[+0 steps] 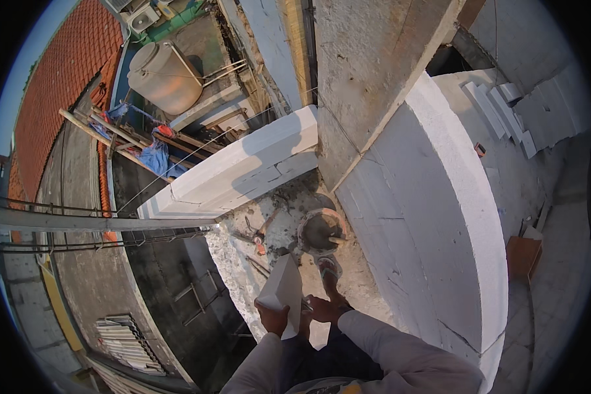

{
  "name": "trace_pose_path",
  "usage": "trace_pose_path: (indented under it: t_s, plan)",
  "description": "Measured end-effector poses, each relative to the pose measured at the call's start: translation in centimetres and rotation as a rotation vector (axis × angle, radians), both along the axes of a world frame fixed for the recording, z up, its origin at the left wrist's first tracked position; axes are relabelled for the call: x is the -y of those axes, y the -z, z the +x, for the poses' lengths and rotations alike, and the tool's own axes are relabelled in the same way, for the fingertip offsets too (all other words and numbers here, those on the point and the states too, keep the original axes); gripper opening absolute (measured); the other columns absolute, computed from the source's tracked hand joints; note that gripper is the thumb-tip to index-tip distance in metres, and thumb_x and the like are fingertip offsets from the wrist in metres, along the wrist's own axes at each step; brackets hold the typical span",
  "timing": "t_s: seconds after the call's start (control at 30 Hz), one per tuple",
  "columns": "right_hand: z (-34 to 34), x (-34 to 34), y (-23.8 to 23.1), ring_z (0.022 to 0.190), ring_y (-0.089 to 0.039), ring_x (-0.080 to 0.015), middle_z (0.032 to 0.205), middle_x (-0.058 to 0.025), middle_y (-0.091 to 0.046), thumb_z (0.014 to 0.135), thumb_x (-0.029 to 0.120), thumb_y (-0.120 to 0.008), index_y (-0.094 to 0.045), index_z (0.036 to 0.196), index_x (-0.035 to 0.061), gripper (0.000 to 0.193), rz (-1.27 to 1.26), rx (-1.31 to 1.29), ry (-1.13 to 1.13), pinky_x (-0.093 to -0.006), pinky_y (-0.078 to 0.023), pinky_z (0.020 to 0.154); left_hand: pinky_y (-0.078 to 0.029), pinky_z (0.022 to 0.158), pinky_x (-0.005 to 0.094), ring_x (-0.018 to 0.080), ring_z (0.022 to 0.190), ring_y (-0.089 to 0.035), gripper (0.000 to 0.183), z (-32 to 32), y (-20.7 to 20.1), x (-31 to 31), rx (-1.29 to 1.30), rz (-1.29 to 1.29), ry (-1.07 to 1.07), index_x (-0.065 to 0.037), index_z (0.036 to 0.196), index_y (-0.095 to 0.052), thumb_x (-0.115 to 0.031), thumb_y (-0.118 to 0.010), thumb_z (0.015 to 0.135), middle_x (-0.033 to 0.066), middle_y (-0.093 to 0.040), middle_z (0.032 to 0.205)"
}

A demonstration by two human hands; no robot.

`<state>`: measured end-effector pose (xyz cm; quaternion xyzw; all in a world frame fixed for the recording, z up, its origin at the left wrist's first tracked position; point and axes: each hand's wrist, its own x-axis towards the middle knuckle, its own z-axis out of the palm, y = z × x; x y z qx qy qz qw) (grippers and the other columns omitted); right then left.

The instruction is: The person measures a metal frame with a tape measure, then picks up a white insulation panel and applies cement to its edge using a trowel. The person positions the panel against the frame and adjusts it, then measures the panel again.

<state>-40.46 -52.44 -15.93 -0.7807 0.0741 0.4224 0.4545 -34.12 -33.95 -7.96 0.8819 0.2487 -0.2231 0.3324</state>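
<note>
A white, smooth-faced building block point(284, 287) stands tilted in front of my legs. My left hand point(273, 318) is closed on its near lower edge. My right hand point(324, 308) is a closed fist just right of the block, beside my knee. A thin dark bit shows at its fingers, too small to name. Beyond the block sits a round tub point(321, 231) of grey wet mortar, with a light wooden handle point(337, 240) lying over its rim. My sandalled foot point(328, 266) is close to the tub.
Low white block walls rise at the far left point(243, 164) and right point(433, 217), meeting a tall concrete column point(368, 72). Tools point(259, 246) lie on the rough mortar-spattered floor. At left the ledge drops off past a horizontal concrete beam point(98, 222) with rebar. White slabs point(496, 108) lie beyond the right wall.
</note>
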Motion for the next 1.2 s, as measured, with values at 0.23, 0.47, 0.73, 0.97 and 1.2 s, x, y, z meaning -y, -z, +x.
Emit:
trace_pose_path:
  t_s: [0.23, 0.47, 0.73, 0.97, 1.2]
  plan:
    - [6.6, 9.1, 9.6, 0.109, -0.065, -0.0395, 0.113, -0.0217, -0.068, 0.093, 0.024, -0.064, -0.060, 0.120, -0.0003, 0.036, -0.415, 0.113, 0.048, -0.0502, -0.053, 0.093, -0.048, 0.101, 0.0516, 0.0490, 0.121, -0.056, 0.093, -1.5, -2.5, -1.6, -0.001, -0.039, -0.010, 0.003, 0.139, -0.032, -0.021, -0.086, 0.068, 0.0314, -0.054, 0.128]
    - [11.0, 14.4, 26.8, 0.117, -0.060, -0.0349, 0.122, -0.0146, -0.062, 0.095, 0.018, -0.059, -0.058, 0.126, 0.0052, 0.034, -0.795, 0.444, -0.203, -0.0495, -0.050, 0.097, -0.048, 0.098, 0.0508, 0.0422, 0.113, -0.059, 0.090, -2.0, -2.3, -4.3, -0.069, 0.017, 0.074, 0.003, 0.137, -0.030, -0.016, -0.085, 0.069, 0.0273, -0.053, 0.122]
    - [13.1, 11.4, 32.5, 0.112, -0.066, -0.0299, 0.114, -0.0123, -0.065, 0.096, 0.025, -0.059, -0.059, 0.117, 0.0078, 0.027, -0.802, 0.204, -0.379, -0.0475, -0.056, 0.085, -0.048, 0.099, 0.0455, 0.0354, 0.116, -0.055, 0.102, -9.7, -0.1, -10.8, -0.136, 0.027, 0.082, 0.002, 0.138, -0.026, -0.018, -0.094, 0.065, 0.0230, -0.048, 0.127]
    - [6.4, 16.2, 31.6, 0.096, -0.068, -0.0460, 0.106, -0.0237, -0.068, 0.102, 0.036, -0.053, -0.058, 0.121, 0.0019, 0.039, -0.516, 0.095, -0.111, -0.0539, -0.055, 0.081, -0.049, 0.099, 0.0437, 0.0313, 0.115, -0.057, 0.097, -10.3, -0.6, -13.2, -0.180, -0.042, 0.057, 0.001, 0.136, -0.027, -0.015, -0.092, 0.066, 0.0216, -0.050, 0.124]
    - [3.8, 16.6, 29.6, 0.095, -0.067, -0.0496, 0.093, -0.0288, -0.069, 0.104, 0.042, -0.054, -0.056, 0.125, 0.0057, 0.042, -0.388, 0.005, 0.197, -0.0552, -0.051, 0.078, -0.051, 0.097, 0.0422, 0.0313, 0.114, -0.060, 0.095, -9.1, -0.3, -16.5, -0.170, -0.037, 0.138, 0.000, 0.136, -0.027, -0.013, -0.091, 0.067, 0.0221, -0.054, 0.125]
